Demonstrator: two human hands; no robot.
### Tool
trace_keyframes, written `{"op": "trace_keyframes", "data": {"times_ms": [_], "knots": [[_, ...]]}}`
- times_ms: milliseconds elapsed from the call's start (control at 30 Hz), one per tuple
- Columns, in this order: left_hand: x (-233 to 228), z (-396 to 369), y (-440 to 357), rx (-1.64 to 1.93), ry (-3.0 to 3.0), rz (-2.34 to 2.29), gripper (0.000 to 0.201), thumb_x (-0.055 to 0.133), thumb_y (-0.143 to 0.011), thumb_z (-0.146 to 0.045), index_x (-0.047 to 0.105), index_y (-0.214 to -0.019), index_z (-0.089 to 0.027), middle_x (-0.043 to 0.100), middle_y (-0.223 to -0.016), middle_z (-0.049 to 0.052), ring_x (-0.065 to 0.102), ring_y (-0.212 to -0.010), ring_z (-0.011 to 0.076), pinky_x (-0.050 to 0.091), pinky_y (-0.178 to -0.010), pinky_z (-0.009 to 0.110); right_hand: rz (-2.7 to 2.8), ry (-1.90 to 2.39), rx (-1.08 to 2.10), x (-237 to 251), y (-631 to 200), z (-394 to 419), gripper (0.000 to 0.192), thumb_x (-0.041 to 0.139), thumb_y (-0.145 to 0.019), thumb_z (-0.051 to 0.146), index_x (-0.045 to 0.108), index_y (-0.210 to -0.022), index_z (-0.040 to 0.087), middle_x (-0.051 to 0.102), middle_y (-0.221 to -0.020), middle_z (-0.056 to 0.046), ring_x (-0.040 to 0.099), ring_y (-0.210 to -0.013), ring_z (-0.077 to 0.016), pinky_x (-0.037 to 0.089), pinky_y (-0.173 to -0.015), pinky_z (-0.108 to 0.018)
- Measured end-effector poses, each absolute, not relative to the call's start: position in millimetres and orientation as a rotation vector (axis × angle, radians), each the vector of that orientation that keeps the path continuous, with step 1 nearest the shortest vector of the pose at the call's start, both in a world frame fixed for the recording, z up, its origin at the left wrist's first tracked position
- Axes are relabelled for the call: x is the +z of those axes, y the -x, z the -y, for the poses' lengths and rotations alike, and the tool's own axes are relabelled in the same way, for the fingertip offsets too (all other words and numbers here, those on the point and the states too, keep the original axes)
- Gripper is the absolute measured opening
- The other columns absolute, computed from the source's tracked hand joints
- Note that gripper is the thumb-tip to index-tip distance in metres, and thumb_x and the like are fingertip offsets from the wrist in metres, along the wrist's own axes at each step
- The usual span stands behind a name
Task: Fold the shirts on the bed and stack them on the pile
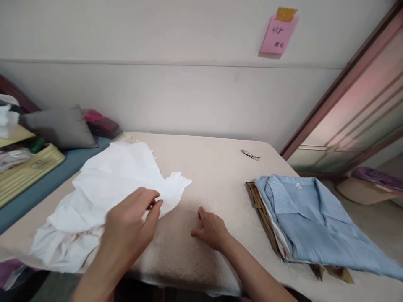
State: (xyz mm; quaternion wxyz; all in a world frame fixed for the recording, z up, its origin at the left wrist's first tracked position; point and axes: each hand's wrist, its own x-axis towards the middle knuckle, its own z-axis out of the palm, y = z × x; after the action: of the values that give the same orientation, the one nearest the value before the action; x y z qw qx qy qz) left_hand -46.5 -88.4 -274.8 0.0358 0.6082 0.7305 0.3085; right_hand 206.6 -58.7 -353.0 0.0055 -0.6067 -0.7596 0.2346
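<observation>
A crumpled white garment (121,167) is spread over the left part of the covered table (217,165), with a short flap reaching right. My left hand (135,218) is over its near right part, fingers curled, thumb and forefinger slightly apart with nothing visible between them. To the right of the cloth, my right hand (212,228) is low over the tabletop, empty, its thumb and forefinger apart. A stack of folded clothes lies farther right, topped by a light blue collared shirt (315,226); brown cloth (260,205) shows beneath it.
Eyeglasses (250,154) lie near the table's far right. At left, a grey cushion (63,126) and a yellowish box (34,170) rest on a blue surface. A pink note (278,35) is taped to the wall. A sliding door (349,121) stands at right.
</observation>
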Motion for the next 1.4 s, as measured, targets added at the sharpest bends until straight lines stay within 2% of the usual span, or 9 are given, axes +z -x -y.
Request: {"op": "trace_keyframes", "data": {"times_ms": [133, 300, 467, 667, 800, 900, 1133, 1267, 1400], "knots": [[-305.3, 81.4, 44.3, -0.075, -2.134, -2.041, 0.042, 0.061, -0.074, -0.005, 0.066, -0.111, -0.024, 0.064, -0.115, 0.011, 0.058, -0.116, 0.0327, 0.046, -0.095, 0.045, 2.378, 1.903, 0.720, -356.4, -207.7, 56.3, 0.050, 0.075, -0.073, 0.046, 0.055, -0.110, 0.019, 0.071, -0.098, -0.010, 0.068, -0.089, -0.0272, 0.037, -0.067, -0.031], [-323.0, 74.3, 39.2, -0.393, -2.117, -2.055, 0.051, 0.057, -0.075, -0.006, 0.057, -0.124, -0.021, 0.061, -0.122, 0.014, 0.058, -0.115, 0.0337, 0.043, -0.093, 0.046, 2.362, 1.878, 0.726, -359.2, -209.2, 57.6, 0.044, 0.074, -0.074, 0.045, 0.054, -0.105, 0.020, 0.071, -0.096, -0.009, 0.066, -0.084, -0.0249, 0.033, -0.064, -0.030], [-314.3, 66.2, 41.2, -0.384, -2.126, -2.112, 0.032, 0.044, -0.087, -0.006, 0.064, -0.111, -0.016, 0.066, -0.113, 0.014, 0.065, -0.105, 0.0310, 0.044, -0.089, 0.045, 2.362, 1.837, 0.709, -362.7, -211.3, 58.3, 0.040, 0.072, -0.077, 0.043, 0.055, -0.105, 0.020, 0.070, -0.095, -0.009, 0.066, -0.084, -0.0249, 0.034, -0.065, -0.031], [-300.6, 57.5, 34.5, -0.271, -2.162, -2.268, 0.031, 0.036, -0.091, -0.003, 0.063, -0.104, -0.012, 0.069, -0.097, 0.016, 0.068, -0.092, 0.0298, 0.045, -0.078, 0.041, 2.373, 1.671, 0.618, -362.9, -206.3, 63.2, 0.025, 0.065, -0.083, 0.029, 0.057, -0.104, 0.019, 0.069, -0.102, -0.009, 0.067, -0.084, -0.0234, 0.042, -0.069, -0.032], [-296.2, 70.5, 2.3, 0.044, -2.513, -2.009, 0.024, 0.044, -0.087, -0.002, 0.060, -0.099, -0.015, 0.066, -0.094, 0.011, 0.064, -0.090, 0.0275, 0.045, -0.080, 0.039, 2.224, 1.309, 0.512, -362.5, -193.8, 74.4, 0.054, 0.052, -0.088, 0.016, 0.041, -0.141, 0.020, 0.057, -0.137, -0.015, 0.068, -0.087, -0.0178, 0.050, -0.077, -0.032], [-301.0, 86.2, -22.4, 0.275, -2.681, -1.593, 0.020, 0.049, -0.088, -0.007, 0.058, -0.102, -0.017, 0.066, -0.096, 0.008, 0.061, -0.091, 0.0256, 0.045, -0.084, 0.038, 2.168, 1.145, 0.496, -369.0, -191.7, 77.3, 0.065, 0.045, -0.087, 0.011, 0.031, -0.150, 0.019, 0.062, -0.133, -0.014, 0.069, -0.087, -0.0185, 0.052, -0.076, -0.032], [-299.3, 86.7, -4.5, 0.605, -2.419, -1.549, 0.017, 0.055, -0.096, -0.038, 0.056, -0.096, -0.021, 0.068, -0.090, 0.003, 0.063, -0.082, 0.0211, 0.044, -0.073, 0.032, 2.101, 1.237, 0.567, -361.7, -209.7, 58.7, 0.021, 0.046, -0.088, 0.020, 0.065, -0.098, 0.021, 0.072, -0.086, -0.004, 0.067, -0.075, -0.0196, 0.045, -0.067, -0.029], [-287.3, 72.5, 37.8, 0.736, -2.151, -1.810, 0.014, 0.054, -0.096, -0.033, 0.057, -0.089, -0.022, 0.068, -0.085, 0.001, 0.064, -0.079, 0.0176, 0.042, -0.072, 0.029, 2.006, 1.298, 0.692, -332.6, -235.9, 47.7, 0.026, 0.047, -0.094, 0.038, 0.065, -0.085, 0.022, 0.063, -0.065, 0.001, 0.058, -0.059, -0.0160, 0.040, -0.059, -0.026], [-288.7, 60.8, 74.7, 0.424, -2.106, -1.903, 0.015, 0.049, -0.092, -0.019, 0.063, -0.090, -0.022, 0.071, -0.088, 0.004, 0.066, -0.083, 0.0205, 0.040, -0.071, 0.030, 1.758, 1.572, 0.703, -314.8, -287.1, 31.7, 0.040, 0.046, -0.093, 0.053, 0.059, -0.071, 0.023, 0.053, -0.053, 0.002, 0.052, -0.053, -0.0162, 0.037, -0.054, -0.026]]}}
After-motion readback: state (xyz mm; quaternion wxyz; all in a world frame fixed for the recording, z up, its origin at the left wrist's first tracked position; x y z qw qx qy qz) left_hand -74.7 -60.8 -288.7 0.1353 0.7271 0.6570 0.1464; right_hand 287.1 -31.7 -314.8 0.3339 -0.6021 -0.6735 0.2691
